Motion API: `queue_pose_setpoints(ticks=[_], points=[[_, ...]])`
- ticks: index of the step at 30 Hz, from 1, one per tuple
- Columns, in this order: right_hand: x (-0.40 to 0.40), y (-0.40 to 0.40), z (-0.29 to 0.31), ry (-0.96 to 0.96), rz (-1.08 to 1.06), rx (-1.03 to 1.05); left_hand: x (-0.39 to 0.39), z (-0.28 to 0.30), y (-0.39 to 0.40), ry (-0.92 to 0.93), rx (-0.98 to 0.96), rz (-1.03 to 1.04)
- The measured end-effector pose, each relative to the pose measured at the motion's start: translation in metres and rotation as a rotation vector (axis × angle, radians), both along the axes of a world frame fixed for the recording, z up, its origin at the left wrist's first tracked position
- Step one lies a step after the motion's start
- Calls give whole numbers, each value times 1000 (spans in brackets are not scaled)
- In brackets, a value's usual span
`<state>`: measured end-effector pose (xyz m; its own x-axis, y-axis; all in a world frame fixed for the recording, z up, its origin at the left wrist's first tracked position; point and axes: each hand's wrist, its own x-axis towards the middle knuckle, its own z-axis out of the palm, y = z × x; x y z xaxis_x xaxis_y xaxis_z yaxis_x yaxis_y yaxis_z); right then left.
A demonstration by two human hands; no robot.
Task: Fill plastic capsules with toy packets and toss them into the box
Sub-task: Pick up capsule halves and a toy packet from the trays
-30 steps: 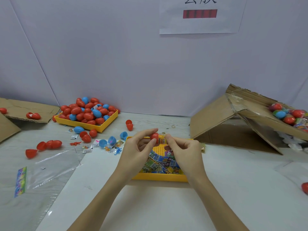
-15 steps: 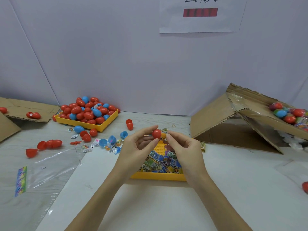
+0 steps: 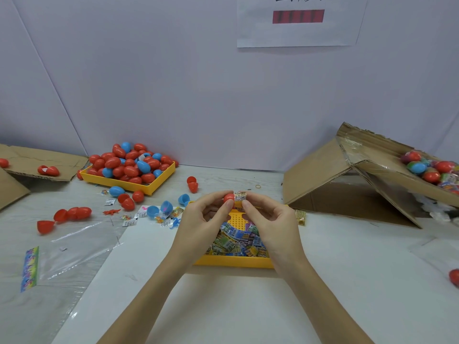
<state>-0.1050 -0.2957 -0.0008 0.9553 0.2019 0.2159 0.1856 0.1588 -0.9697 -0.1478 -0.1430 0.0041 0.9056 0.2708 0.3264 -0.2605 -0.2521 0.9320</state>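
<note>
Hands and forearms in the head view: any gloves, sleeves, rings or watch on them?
None visible. The left hand and right hand are bare, without gloves, and no ring shows on the visible fingers. Both forearms are uncovered to the frame's bottom edge, with no sleeve, watch or band.

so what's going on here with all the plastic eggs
A person is stuffing a toy packet into a red capsule. The left hand pinches the capsule while the right hand holds the packet at its opening, above a yellow tray of packets. Another yellow tray at back left holds empty capsules. Filled ones lie in the cardboard box on the right.
</note>
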Motion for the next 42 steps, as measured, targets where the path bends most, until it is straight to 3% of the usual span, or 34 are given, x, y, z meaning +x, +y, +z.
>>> queue_pose_setpoints(ticks=[11, 21, 26, 32, 38, 42], points=[[-4, 2, 4, -51, 5, 21, 0, 1, 2, 2, -37, 3], [-6, 3, 5, -12, 24, -11, -1, 0, 2, -49, 57, 31], [-5, 2, 8, 149, 128, 134, -1, 1, 2, -129, 124, 21], [1, -4, 16, 474, 358, 384, -3, 3, 4, -234, 245, 77], [0, -6, 18, 546, 430, 332, -4, 4, 4, -325, 372, 122], [-3, -6, 23, 613, 473, 357, -5, 4, 2, -334, 292, 32]])
